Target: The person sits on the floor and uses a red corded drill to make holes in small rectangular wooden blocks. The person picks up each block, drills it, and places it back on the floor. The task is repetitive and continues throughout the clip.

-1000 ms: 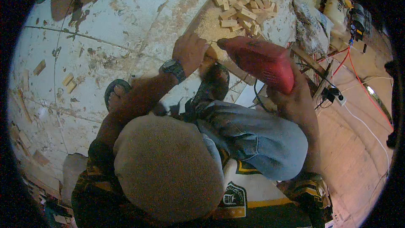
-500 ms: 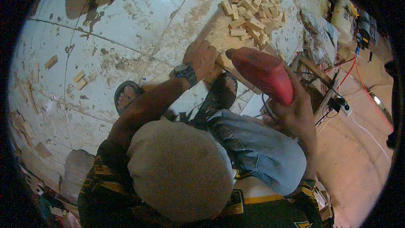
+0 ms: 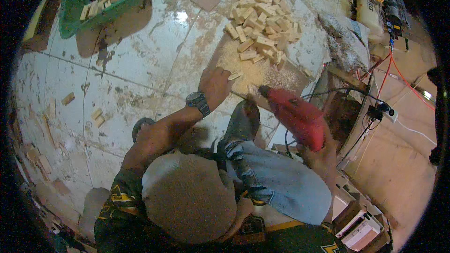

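Observation:
My left hand (image 3: 215, 85), with a watch on its wrist, pinches a small pale wood block (image 3: 235, 76) low over a sawdust-strewn board (image 3: 296, 76). In my right hand (image 3: 322, 155) is a red power drill (image 3: 300, 118), its dark chuck pointing up and left toward the board. A short gap lies between the chuck and the block. Any bit in the chuck is too blurred to make out. Just beyond both hands rises a heap of small wood blocks (image 3: 262, 21), some with a hole visible.
A green basin (image 3: 70, 23) with more blocks stands far left. Loose blocks (image 3: 68, 98) lie on the dirty tiled floor (image 3: 126, 72). To the right are a tank compressor (image 3: 370, 9), a power strip (image 3: 389, 115) and red and black cables. My sandalled feet flank the work.
The view has shifted, bringing more of the green basin in. My drill has moved right, away from my left hand. The block in my left fingers now shows.

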Demonstrator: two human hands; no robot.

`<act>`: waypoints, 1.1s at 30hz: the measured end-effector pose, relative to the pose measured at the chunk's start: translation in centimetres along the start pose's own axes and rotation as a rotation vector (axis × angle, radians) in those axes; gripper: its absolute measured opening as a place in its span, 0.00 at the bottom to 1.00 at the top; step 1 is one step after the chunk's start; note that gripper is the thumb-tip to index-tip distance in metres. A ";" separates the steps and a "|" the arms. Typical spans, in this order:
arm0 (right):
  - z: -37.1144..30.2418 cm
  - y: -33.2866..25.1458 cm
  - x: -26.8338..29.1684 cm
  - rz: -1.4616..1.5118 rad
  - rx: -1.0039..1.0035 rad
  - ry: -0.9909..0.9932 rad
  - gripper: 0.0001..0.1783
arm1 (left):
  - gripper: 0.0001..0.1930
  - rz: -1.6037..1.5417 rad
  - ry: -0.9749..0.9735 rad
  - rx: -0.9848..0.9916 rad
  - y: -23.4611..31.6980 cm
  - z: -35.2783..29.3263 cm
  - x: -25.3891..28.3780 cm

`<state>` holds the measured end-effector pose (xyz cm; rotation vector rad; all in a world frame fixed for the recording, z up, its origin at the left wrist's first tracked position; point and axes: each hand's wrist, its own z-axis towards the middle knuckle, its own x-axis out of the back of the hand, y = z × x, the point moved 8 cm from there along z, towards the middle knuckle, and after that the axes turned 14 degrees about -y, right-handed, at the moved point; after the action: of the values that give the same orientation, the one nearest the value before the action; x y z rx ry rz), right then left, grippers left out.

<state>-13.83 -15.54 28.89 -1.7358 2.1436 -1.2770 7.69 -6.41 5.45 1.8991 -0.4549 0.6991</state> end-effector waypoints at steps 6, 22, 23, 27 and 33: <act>0.3 0.5 0.0 -0.027 0.086 0.012 0.46 | 0.22 -0.414 0.376 -0.338 6.5 2.8 7.3; 3.6 0.7 -1.4 -0.003 0.267 -0.102 0.46 | 0.23 0.331 0.378 0.615 -25.9 -31.8 13.2; 2.9 0.9 -1.2 0.006 0.230 -0.083 0.46 | 0.23 0.275 0.395 0.590 -25.7 -31.0 13.4; 1.0 1.3 -1.0 0.077 0.078 0.002 0.46 | 0.24 0.072 0.524 0.375 -19.1 -22.5 11.0; 0.5 -1.0 -0.7 -0.088 -0.028 0.023 0.46 | 0.31 -0.126 0.072 -0.146 -1.9 -3.5 -0.6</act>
<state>-12.54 -15.18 28.97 -1.8555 2.1294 -1.2993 7.45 -2.40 4.81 1.7433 -0.3290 0.6317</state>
